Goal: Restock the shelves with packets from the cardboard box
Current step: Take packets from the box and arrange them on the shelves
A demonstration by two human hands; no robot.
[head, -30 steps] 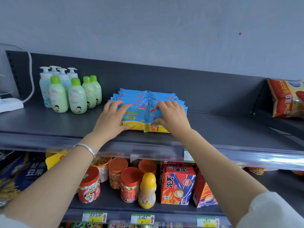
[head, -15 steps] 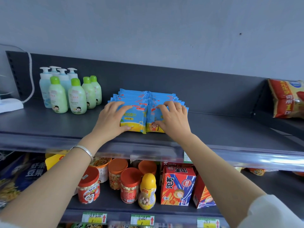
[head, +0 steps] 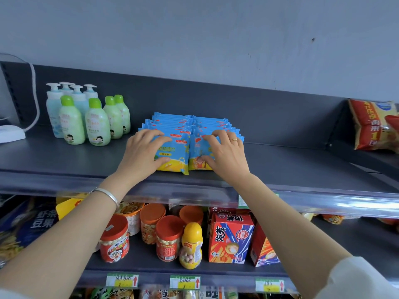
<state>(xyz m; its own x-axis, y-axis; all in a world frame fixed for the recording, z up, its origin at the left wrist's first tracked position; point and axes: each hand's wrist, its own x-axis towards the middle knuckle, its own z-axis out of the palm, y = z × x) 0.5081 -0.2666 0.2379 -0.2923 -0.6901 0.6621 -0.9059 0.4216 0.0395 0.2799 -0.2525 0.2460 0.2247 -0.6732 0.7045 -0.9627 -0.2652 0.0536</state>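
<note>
Two rows of blue and yellow packets (head: pixel 172 124) stand side by side, leaning back, in the middle of the top dark shelf (head: pixel 302 169). My left hand (head: pixel 142 154) grips the front packet of the left row (head: pixel 174 156), with the fingers over its top edge and the thumb against its lower face. My right hand (head: pixel 226 156), which wears a ring, holds the front packet of the right row (head: pixel 199 158) the same way. The cardboard box is out of view.
Green and pale blue bottles (head: pixel 86 117) stand to the left of the packets, and a white device (head: pixel 10 133) with a cable sits at the far left. A red snack bag (head: pixel 373 126) leans at the far right. Jars (head: pixel 168 238) and red boxes (head: pixel 231 238) fill the lower shelf.
Both hands have slid the front packets a little back along the shelf, tightening the two rows. The hands keep their hold on the packets.
</note>
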